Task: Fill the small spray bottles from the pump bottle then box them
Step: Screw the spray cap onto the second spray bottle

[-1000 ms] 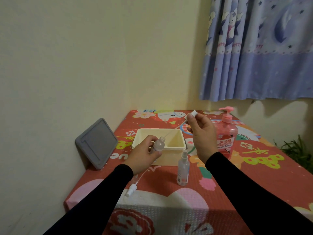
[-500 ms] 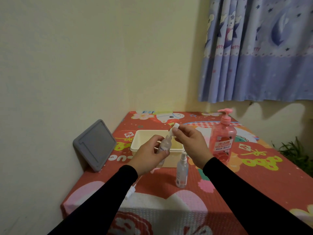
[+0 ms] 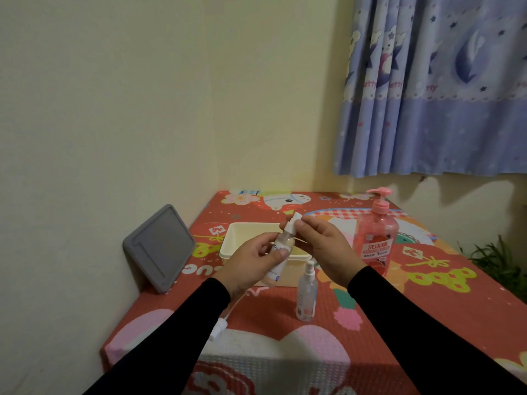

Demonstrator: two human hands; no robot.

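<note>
My left hand [image 3: 251, 263] grips a small clear spray bottle [image 3: 281, 253], tilted, above the front of the cream box [image 3: 238, 238]. My right hand [image 3: 322, 246] pinches the white spray head [image 3: 292, 223] at the bottle's neck. A second small spray bottle [image 3: 306, 292] stands upright with its head on, on the table in front of the box. The pink pump bottle [image 3: 375, 238] stands to the right, behind my right hand. A loose white spray head with its tube [image 3: 219, 327] lies on the table beside my left forearm.
A grey lid [image 3: 159, 246] leans against the left wall. The table [image 3: 427, 309] has a red cartoon-print cover and sits in a wall corner. A blue curtain [image 3: 433, 89] hangs at the back right; a green plant [image 3: 499, 260] is past the right edge.
My right hand has come down and left, bringing the white spray head with its tube from above the box onto the neck of the bottle in my left hand.
</note>
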